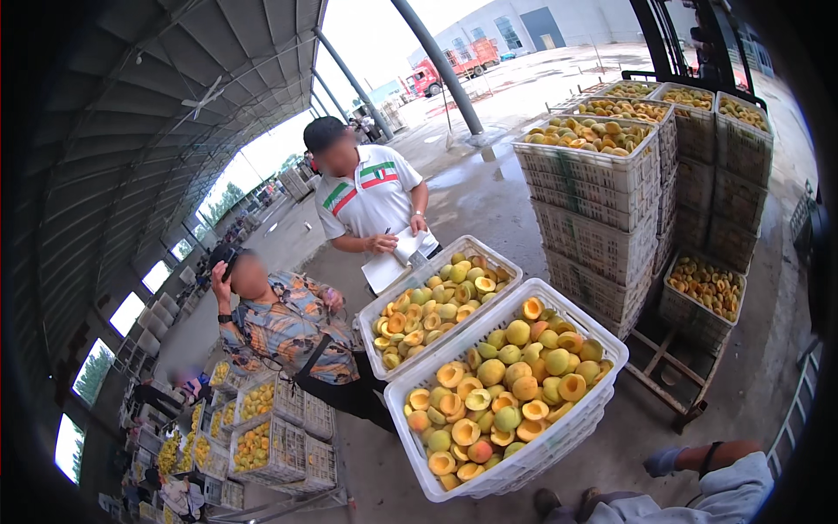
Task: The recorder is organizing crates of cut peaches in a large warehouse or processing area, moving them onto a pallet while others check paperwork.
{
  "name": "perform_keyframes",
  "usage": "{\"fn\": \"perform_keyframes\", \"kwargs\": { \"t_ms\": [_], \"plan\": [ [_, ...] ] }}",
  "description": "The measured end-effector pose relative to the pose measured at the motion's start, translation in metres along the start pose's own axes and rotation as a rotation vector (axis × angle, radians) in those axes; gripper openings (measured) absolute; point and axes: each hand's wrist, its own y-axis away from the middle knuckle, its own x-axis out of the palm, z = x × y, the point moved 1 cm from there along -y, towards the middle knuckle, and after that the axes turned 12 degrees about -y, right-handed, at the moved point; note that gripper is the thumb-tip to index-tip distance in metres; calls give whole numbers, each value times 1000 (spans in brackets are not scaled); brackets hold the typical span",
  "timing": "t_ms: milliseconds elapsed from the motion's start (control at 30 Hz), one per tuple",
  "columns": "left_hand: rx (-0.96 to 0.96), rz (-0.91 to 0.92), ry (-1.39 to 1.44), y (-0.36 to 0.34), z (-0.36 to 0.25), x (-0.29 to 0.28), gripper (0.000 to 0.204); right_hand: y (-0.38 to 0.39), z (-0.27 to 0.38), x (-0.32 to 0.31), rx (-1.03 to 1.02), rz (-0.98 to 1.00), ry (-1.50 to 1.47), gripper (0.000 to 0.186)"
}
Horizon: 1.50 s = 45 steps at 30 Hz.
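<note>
At the lower right my right hand (668, 461) wears a blue-grey glove, with a dark band round the wrist. It hangs low, apart from the crates, and its finger shape is too unclear to read. My left hand is outside the picture. Nearest in front stands a white plastic crate (515, 476) heaped with halved and whole yellow-orange fruit (515, 375), which look like apricots or peaches. Behind it, close by, is a second white crate (371, 327) filled with similar halves (436, 306). Neither crate is touched by my right hand.
Tall stacks of fruit-filled crates (602, 227) rise at the right, beside a rusty metal frame (668, 367). One person (375, 196) holds a pen and paper; another (288, 323) in a patterned shirt stands nearer. More crates (271, 445) fill the lower left. A red truck (454, 65) is outside.
</note>
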Motion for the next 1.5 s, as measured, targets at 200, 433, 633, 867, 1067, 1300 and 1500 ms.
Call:
{"fn": "perform_keyframes", "kwargs": {
  "t_ms": [200,433,633,867,1067,1300,1500],
  "plan": [
    [-463,-67,627,0,-23,-1,17,-13,-24,10,4,62,111,33],
    [-457,43,559,-33,-33,1,30,15,-44,24,180,-57,-138,32],
    [-273,714,186,-239,-250,152,31,-35,-81,72,220,-134,-372,40],
    [-153,1026,3,-294,-338,275,31,39,1,54,267,-281,-528,44],
    [-183,1057,66,-332,-336,299,32,54,34,37,437,-296,-604,57],
    [-223,1093,106,-375,-326,318,32,42,26,58,470,-300,-522,62],
    [-237,1105,106,-399,-324,326,32,36,17,89,463,-310,-478,66]
  ]
}}
